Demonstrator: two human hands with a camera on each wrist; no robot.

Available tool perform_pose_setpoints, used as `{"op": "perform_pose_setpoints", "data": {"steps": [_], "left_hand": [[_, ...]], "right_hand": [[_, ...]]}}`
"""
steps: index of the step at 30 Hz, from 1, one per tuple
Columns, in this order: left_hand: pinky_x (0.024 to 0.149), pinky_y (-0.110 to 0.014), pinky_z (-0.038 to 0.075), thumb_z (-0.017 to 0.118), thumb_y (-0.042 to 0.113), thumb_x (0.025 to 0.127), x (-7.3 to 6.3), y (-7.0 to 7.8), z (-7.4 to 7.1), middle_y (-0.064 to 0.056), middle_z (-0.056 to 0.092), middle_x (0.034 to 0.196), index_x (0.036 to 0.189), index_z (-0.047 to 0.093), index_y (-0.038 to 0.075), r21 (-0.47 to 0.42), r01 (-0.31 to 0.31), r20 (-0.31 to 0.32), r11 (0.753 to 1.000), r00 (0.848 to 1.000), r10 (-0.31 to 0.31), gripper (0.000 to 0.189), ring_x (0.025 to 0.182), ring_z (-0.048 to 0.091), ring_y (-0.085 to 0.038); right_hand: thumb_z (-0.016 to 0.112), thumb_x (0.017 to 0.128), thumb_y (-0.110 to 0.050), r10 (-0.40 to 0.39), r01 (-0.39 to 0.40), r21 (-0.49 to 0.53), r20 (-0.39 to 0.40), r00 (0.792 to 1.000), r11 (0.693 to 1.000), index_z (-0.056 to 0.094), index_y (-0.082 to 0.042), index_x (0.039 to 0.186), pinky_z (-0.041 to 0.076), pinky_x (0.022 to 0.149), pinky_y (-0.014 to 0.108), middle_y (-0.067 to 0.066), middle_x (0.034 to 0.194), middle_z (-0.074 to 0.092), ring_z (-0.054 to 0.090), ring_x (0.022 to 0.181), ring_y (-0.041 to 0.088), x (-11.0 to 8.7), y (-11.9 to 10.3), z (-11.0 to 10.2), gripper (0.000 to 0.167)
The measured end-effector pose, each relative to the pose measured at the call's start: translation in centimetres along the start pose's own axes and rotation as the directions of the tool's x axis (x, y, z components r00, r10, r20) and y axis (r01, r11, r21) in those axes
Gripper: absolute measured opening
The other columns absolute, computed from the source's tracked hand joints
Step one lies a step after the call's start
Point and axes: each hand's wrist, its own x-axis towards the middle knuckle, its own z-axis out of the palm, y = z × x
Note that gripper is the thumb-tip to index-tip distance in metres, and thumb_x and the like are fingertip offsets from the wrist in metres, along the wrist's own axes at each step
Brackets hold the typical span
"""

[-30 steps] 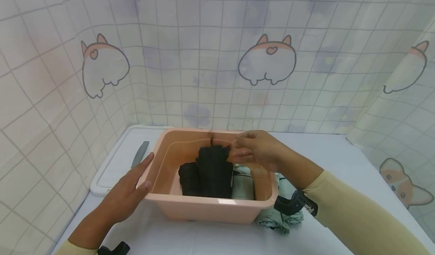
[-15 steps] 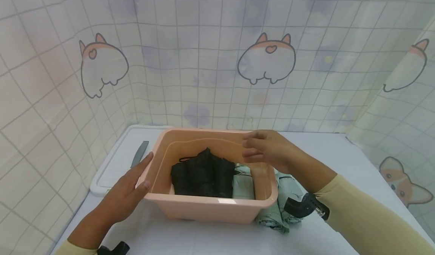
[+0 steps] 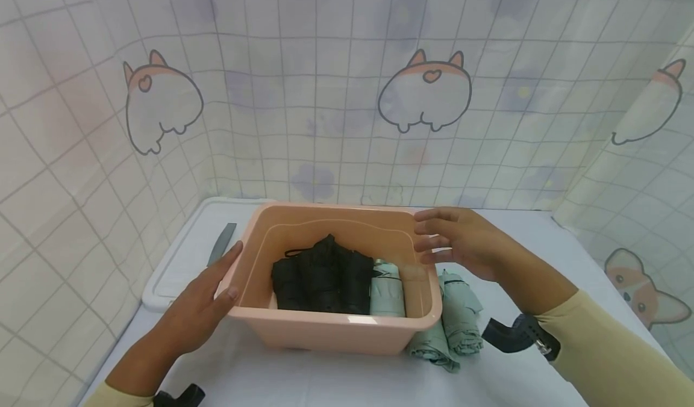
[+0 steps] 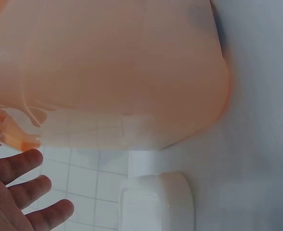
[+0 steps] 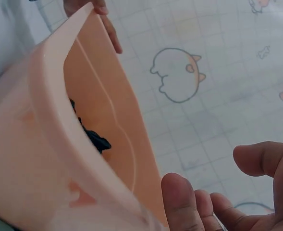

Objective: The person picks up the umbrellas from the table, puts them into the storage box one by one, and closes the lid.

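A peach plastic basin (image 3: 325, 321) stands on the white tabletop in the head view. Inside lie several black folded umbrellas (image 3: 325, 277) side by side, and a pale green folded umbrella (image 3: 387, 292) to their right. My left hand (image 3: 197, 307) rests against the basin's left rim, its fingers fairly straight. Off the basin's right end, my right hand (image 3: 461, 238) is held up with spread fingers and nothing between them; the right wrist view shows its thumb apart from the fingers. Just below that hand, two pale green folded umbrellas (image 3: 462, 313) lie on the table beside the basin.
Left of the basin sits a white rounded tray-like piece (image 3: 176, 259) with a grey strip (image 3: 221, 244) on it. A white gridded curtain (image 3: 325, 94) with cartoon dogs surrounds the table at the back and sides.
The last black umbrella has dropped from my right hand among the others in the basin. That hand has moved right, past the basin's rim, its fingers spreading. The left hand stays put.
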Motion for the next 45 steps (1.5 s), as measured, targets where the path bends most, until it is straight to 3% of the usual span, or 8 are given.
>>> {"op": "perform_pose_setpoints", "data": {"steps": [6, 20, 32, 45], "left_hand": [[0.097, -0.072, 0.043, 0.045, 0.040, 0.105, 0.0, 0.0, -0.1, -0.019, 0.034, 0.161, 0.166, 0.015, 0.029, 0.005, 0.000, -0.003, 1.000, 1.000, 0.000, 0.069, 0.130, 0.050, -0.044], [0.101, -0.073, 0.038, 0.046, 0.039, 0.106, 0.2, -0.5, -0.2, -0.018, 0.033, 0.162, 0.166, 0.017, 0.026, -0.016, -0.059, -0.019, 0.998, 0.998, 0.059, 0.069, 0.133, 0.046, -0.043], [0.104, -0.074, 0.034, 0.046, 0.040, 0.106, 0.3, -0.5, -0.2, -0.018, 0.032, 0.163, 0.166, 0.017, 0.025, -0.016, -0.059, -0.007, 0.998, 0.998, 0.059, 0.069, 0.140, 0.040, -0.046], [0.103, -0.074, 0.035, 0.046, 0.039, 0.106, 0.1, -0.5, 0.0, -0.019, 0.032, 0.162, 0.166, 0.017, 0.027, -0.014, -0.036, -0.011, 0.999, 0.999, 0.035, 0.068, 0.138, 0.042, -0.045]], "right_hand": [[0.058, 0.105, -0.033, 0.049, -0.049, -0.014, -0.030, 0.998, 0.999, 0.041, 0.000, 0.151, 0.055, 0.095, 0.045, 0.025, 0.144, 0.050, 0.062, 0.120, 0.037, -0.5, 1.3, -1.4, 0.059], [0.059, 0.105, -0.034, 0.083, -0.084, -0.004, -0.061, 0.995, 0.996, 0.035, 0.001, 0.155, 0.055, 0.096, 0.042, 0.026, 0.150, 0.043, 0.059, 0.125, 0.036, -2.3, 4.5, -4.3, 0.066], [0.056, 0.106, -0.038, 0.104, -0.110, -0.054, -0.107, 0.989, 0.992, 0.032, 0.006, 0.155, 0.056, 0.094, 0.043, 0.031, 0.152, 0.041, 0.060, 0.124, 0.040, -2.7, 8.9, -6.7, 0.070], [0.056, 0.106, -0.038, 0.195, -0.202, -0.049, -0.124, 0.973, 0.978, 0.030, 0.009, 0.154, 0.056, 0.093, 0.044, 0.033, 0.149, 0.043, 0.060, 0.122, 0.042, -3.2, 13.1, -7.8, 0.072]]}}
